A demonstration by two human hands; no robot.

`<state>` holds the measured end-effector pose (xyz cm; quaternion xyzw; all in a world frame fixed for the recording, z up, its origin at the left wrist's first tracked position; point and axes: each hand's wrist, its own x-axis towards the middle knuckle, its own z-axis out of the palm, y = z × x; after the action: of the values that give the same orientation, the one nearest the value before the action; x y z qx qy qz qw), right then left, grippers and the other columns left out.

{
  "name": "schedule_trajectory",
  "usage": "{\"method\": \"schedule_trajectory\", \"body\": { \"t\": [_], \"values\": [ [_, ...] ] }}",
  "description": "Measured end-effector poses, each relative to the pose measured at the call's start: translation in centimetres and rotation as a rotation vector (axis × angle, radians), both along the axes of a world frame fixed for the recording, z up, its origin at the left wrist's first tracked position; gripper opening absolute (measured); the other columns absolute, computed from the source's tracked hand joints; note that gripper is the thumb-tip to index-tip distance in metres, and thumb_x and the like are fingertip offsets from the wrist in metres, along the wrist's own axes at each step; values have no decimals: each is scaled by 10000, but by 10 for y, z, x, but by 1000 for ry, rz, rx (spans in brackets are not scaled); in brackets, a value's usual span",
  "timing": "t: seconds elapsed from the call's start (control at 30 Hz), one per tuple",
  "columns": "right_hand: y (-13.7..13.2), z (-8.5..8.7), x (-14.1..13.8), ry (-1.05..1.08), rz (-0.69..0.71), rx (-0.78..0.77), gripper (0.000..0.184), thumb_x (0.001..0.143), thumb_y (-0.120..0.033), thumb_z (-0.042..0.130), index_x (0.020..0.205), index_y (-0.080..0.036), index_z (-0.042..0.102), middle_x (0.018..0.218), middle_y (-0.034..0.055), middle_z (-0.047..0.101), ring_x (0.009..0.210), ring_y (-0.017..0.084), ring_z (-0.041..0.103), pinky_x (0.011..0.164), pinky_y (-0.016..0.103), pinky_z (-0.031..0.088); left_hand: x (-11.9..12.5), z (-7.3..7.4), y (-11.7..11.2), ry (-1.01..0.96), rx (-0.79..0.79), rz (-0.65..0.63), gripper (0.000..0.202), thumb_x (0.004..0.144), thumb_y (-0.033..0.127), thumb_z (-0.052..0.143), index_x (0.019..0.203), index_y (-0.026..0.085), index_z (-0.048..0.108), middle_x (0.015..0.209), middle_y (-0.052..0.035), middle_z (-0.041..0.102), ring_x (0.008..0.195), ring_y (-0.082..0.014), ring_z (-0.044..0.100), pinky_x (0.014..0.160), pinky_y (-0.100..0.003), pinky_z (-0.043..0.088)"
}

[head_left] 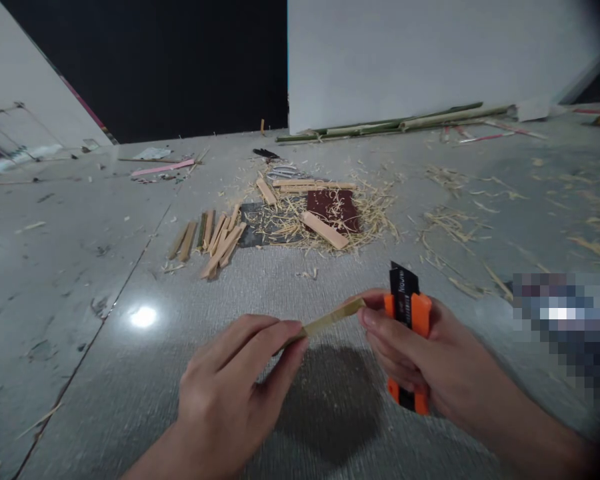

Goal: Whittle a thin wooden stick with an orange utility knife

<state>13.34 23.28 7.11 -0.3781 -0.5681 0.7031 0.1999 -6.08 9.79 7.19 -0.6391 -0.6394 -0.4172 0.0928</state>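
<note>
My left hand pinches one end of a thin bamboo strip between thumb and fingers. My right hand is closed round an orange utility knife, its wide black blade pointing up and away from me. The right thumb and fingertip also hold the far end of the strip, so it spans the gap between both hands, slightly tilted. Beyond the hands, several split bamboo pieces lie in a loose bunch. One flat bamboo piece rests across a dark red sheet strewn with shavings.
Curly bamboo shavings cover the grey floor around the sheet and off to the right. Green bamboo poles lie along the white wall. A pink strip is at the back left. A blurred-out patch is at right.
</note>
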Motion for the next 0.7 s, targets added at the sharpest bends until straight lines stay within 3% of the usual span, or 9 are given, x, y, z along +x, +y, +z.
{"method": "schedule_trajectory", "body": {
  "t": [0.3, 0.7],
  "values": [
    [-1, 7, -2, 0, -33, 9, 358, 883, -563, 821, 1020, -255, 701, 489, -132, 352, 405, 47, 247, 380, 178, 231, 0, 1, 1, -9, -9, -21, 117, 974, 119, 721, 1028, 207, 777, 913, 23, 821, 770, -92, 786, 744, -176, 612],
    [0, 9, -3, 4, -49, 43, 368, 893, -580, 804, 1049, -255, 728, 524, -114, 380, 414, 49, 273, 381, 184, 250, -1, 4, 1, -18, -17, -62, 119, 994, 108, 691, 1022, 175, 785, 887, 19, 816, 757, -62, 762, 749, -130, 581]
  ]
}}
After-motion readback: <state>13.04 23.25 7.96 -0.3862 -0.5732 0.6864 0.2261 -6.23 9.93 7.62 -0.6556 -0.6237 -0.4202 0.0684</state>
